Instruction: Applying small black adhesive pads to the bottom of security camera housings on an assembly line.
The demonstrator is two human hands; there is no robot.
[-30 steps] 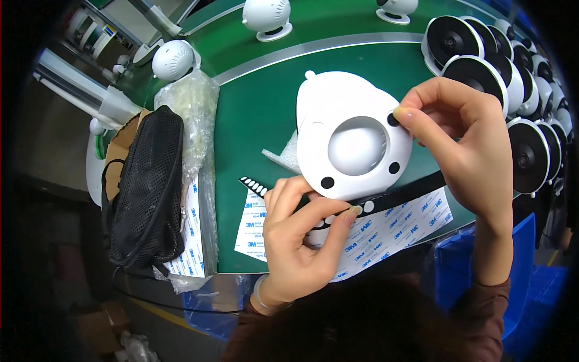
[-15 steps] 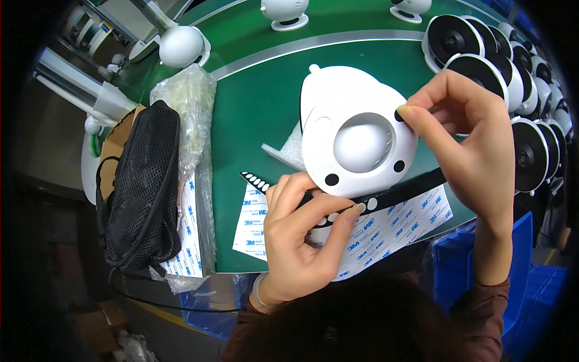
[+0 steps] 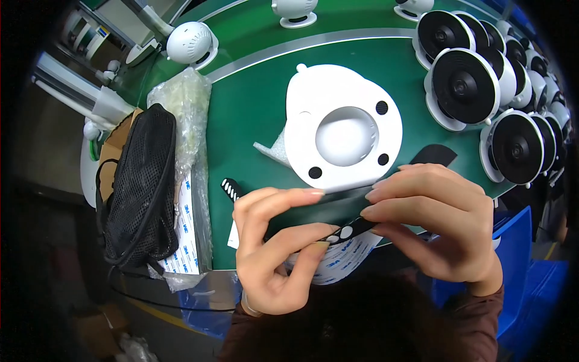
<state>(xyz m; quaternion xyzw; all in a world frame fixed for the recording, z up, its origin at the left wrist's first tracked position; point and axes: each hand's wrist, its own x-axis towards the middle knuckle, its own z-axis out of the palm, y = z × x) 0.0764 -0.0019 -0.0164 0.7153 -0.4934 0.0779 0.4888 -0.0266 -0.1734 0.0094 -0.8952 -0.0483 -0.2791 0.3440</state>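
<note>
Far left, a black mesh bag (image 3: 142,187) leans on an open cardboard box (image 3: 116,143); just right of these lies a bundle in clear plastic wrap (image 3: 192,111), printed white sheets (image 3: 186,232) showing at its near end. Above the bundle, a white globe-shaped unit (image 3: 188,42) stands near the rim of the green tabletop (image 3: 241,120). The left hand (image 3: 277,247) comes next: thumb and index fingertip closed together on a black strip with pale oval dots (image 3: 357,228), upper fingers extended toward the lower edge of a white housing (image 3: 332,93). The housing lies in the middle of the table, round recess up, three black round pads (image 3: 382,107) set about the recess; a scrap of pale foam (image 3: 277,151) shows at its left side. Below the strip, a curved white sheet with blue print (image 3: 344,262). The right hand (image 3: 437,217) has its thumb and fingertips gathered on the strip, gripping it right of the left fingertips. Behind its knuckles, a flat black rounded piece (image 3: 435,155); cannot tell whether it joins the strip. Far right, white units with black round faces (image 3: 463,85) stand in rows above a blue bin (image 3: 517,259).
</note>
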